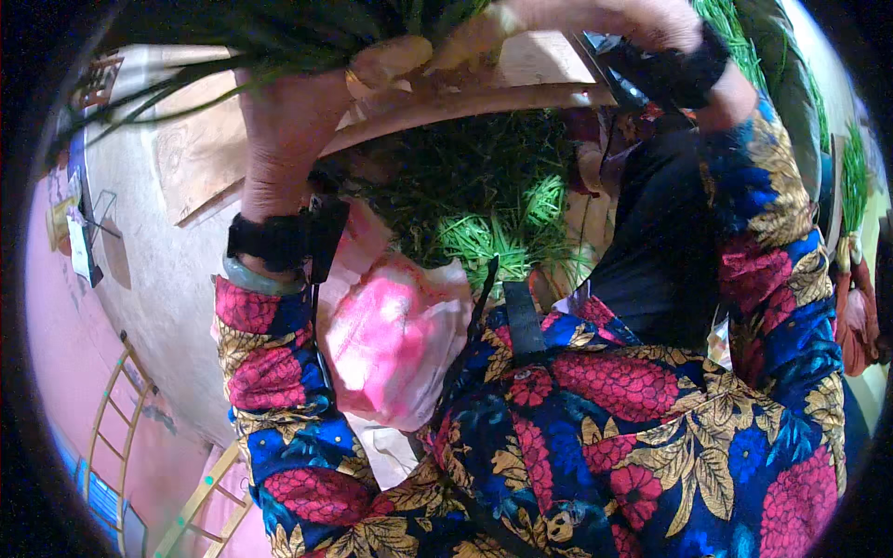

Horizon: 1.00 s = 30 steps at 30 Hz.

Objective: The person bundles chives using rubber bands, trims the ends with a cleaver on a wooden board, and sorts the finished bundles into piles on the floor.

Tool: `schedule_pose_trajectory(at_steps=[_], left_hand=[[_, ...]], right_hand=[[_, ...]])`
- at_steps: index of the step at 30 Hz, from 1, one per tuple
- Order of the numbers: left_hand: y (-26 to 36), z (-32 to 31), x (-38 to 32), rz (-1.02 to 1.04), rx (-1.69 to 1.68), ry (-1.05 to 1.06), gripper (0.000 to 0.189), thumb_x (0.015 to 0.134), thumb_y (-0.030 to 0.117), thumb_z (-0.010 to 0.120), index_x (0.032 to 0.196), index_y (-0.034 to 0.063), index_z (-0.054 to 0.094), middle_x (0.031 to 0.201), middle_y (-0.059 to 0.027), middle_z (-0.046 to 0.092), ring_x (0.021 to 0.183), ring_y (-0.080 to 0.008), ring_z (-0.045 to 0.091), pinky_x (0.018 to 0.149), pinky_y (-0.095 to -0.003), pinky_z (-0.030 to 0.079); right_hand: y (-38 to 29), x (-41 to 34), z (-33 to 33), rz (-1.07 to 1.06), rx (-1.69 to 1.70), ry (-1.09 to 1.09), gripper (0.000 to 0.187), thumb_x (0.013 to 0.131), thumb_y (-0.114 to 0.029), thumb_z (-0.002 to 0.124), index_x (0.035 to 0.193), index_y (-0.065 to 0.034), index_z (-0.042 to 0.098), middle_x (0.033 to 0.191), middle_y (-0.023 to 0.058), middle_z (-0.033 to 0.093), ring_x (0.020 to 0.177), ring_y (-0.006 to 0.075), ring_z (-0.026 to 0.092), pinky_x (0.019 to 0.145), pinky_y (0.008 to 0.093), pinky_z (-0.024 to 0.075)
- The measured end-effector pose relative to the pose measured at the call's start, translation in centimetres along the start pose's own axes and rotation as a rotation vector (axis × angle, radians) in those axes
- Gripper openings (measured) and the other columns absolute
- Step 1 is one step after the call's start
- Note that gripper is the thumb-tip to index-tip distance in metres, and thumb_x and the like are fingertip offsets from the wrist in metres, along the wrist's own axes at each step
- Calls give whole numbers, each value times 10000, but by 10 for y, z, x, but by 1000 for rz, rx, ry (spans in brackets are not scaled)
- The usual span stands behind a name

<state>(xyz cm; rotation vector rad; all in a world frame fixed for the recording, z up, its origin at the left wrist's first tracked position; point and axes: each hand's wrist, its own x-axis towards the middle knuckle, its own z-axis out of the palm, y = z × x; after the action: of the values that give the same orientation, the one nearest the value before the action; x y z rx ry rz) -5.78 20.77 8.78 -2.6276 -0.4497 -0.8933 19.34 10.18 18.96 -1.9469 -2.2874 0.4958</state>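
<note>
A bunch of long, thin green stalks (300,35), chive-like, spans the top of the view, partly cut off and blurred. My left hand (300,111) is wrapped around it from below, with loose stalks sticking out to the left. My right hand (593,17) reaches in from the right, its fingers meeting the bunch beside my left thumb. Its fingertips are blurred, so their hold is unclear. Beneath both hands runs the edge of a wooden board (474,104). Black straps circle both wrists.
Cut green pieces (488,244) lie in a dark heap below the board. A pink and white sack (398,335) rests by my left forearm. At right, another person's hands (848,251) hold a green bunch (854,174). Wooden ladders (115,425) stand at the lower left.
</note>
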Motion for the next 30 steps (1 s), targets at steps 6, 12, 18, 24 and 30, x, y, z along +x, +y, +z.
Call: schedule_pose_trajectory(at_steps=[6,12,18,24,30], left_hand=[[9,17,9,117,91,3,125,771,258,698,825,148,724,753,9,689,709,-218,685,623,-348,518],[-8,13,7,18,117,-118,184,803,310,722,911,162,733,806,2,710,706,-202,685,601,-322,512],[-17,24,5,-107,-56,-319,263,830,347,711,978,131,714,848,-9,704,739,-182,672,641,-308,507],[-43,23,0,-500,-440,-532,342,857,384,701,1045,99,695,891,-19,697,773,-162,660,682,-295,503],[-54,-1,33,-990,-1041,-617,421,883,421,691,1111,68,676,933,-30,690,806,-142,647,722,-282,499]], right_hand=[[54,0,40,-200,31,118,390,929,-333,646,1132,0,629,761,132,639,668,238,629,641,345,507],[57,1,38,-246,118,151,368,935,-249,652,1213,-14,597,1037,158,641,956,260,625,861,369,531],[54,2,24,-189,312,80,480,925,-265,683,1322,-35,540,1196,183,607,1115,283,588,952,403,511],[-32,6,-1,-214,671,197,589,911,-294,713,1401,-52,493,1296,198,584,1212,296,562,1005,423,496],[-41,30,24,46,1242,-141,475,919,-324,709,1269,-39,562,1181,138,672,1055,171,664,854,350,583]])
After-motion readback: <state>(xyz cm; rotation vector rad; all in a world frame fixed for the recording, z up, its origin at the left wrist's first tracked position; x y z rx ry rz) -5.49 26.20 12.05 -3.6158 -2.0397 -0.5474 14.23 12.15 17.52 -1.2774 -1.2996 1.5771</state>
